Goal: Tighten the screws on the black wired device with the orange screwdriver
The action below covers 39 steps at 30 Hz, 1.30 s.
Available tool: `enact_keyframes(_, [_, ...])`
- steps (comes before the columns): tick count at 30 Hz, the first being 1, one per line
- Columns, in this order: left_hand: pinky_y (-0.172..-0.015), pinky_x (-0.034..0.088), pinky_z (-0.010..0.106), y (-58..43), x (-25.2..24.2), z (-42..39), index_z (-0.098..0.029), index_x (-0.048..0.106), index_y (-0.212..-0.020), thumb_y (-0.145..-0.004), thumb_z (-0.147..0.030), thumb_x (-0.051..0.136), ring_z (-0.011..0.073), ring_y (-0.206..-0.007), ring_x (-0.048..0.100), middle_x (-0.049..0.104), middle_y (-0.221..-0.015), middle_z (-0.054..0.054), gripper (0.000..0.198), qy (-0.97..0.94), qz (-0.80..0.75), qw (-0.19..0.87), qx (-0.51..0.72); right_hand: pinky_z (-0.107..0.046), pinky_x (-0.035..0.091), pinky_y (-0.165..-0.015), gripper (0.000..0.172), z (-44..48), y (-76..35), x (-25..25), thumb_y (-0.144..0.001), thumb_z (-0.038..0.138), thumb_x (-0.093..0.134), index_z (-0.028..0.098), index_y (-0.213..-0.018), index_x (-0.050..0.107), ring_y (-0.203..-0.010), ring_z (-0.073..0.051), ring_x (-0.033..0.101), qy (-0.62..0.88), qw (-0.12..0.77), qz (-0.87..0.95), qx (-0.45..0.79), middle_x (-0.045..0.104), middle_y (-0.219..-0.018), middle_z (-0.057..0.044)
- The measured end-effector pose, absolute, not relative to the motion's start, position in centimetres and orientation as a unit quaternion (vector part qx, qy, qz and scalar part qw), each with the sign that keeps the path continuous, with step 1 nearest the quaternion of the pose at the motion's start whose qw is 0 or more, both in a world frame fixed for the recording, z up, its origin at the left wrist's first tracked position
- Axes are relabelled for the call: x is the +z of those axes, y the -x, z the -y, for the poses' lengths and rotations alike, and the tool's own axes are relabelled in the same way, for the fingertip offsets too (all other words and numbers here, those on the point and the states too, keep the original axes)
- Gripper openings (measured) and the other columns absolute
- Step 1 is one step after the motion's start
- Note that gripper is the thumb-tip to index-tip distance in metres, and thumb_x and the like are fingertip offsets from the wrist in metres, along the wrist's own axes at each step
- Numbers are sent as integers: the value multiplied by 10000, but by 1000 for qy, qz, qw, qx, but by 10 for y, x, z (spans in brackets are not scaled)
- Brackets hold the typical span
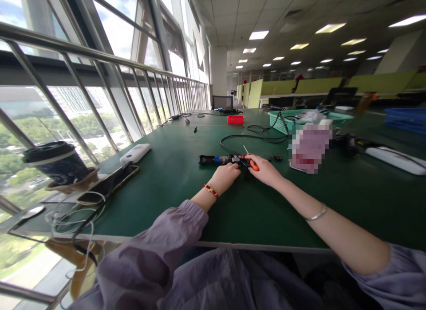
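A black cylindrical device with a blue band (213,160) lies across the green table in front of me, its wide end to the left. My left hand (226,176) is closed on the right part of it, fingertips on top. My right hand (264,169) grips a screwdriver with an orange and black handle (254,165); its thin shaft points up and away. Both hands meet at the device's right end, where orange and dark small parts show. The fingers partly hide that end, so I cannot tell whether the screwdriver touches it. Small black pieces (277,158) lie just beyond my right hand.
Past the hands are a black cable (229,137), a red box (235,120), and a green basket (278,122) with items. A blurred pink item (311,148) leans by the basket. Left: a white power bank (136,153), a phone (108,185), a cup (58,163) and loose cables (75,219).
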<state>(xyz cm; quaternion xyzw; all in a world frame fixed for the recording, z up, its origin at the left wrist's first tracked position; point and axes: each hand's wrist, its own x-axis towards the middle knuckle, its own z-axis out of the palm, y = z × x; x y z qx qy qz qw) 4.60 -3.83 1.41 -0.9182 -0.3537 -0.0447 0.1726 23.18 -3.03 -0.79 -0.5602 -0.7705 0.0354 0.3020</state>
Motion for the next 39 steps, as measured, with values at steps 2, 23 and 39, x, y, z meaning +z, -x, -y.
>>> enact_keyframes(2, [-743, 503, 255, -45, 14, 32, -147, 673, -901, -885, -96, 462, 190, -949, 602, 633, -1000, 84, 217, 924, 345, 150, -69, -324, 453, -862, 440, 29, -232, -9, -763, 185, 529, 197, -1203, 540, -1027, -227, 585, 571, 296, 765, 36, 620, -1155, -81])
enact_keyframes(23, [-742, 468, 235, -32, 3, -15, -181, 718, -891, -872, -193, 540, 156, -808, 621, 686, -866, 40, 180, 800, 462, -21, -382, -316, 457, -830, 436, 39, -223, -5, -784, 249, 543, 212, -1219, 550, -953, -221, 606, 579, 258, 771, 60, 641, -1092, -88])
enact_keyframes(39, [-762, 468, 234, -25, 26, 12, -215, 558, -1248, -840, -35, 411, 161, -923, 607, 598, -1117, 67, 470, 865, 454, 142, -162, -289, 467, -762, 421, 41, -225, -2, -804, 307, 552, 236, -1219, 545, -876, -203, 623, 577, 231, 783, 36, 657, -1019, -73])
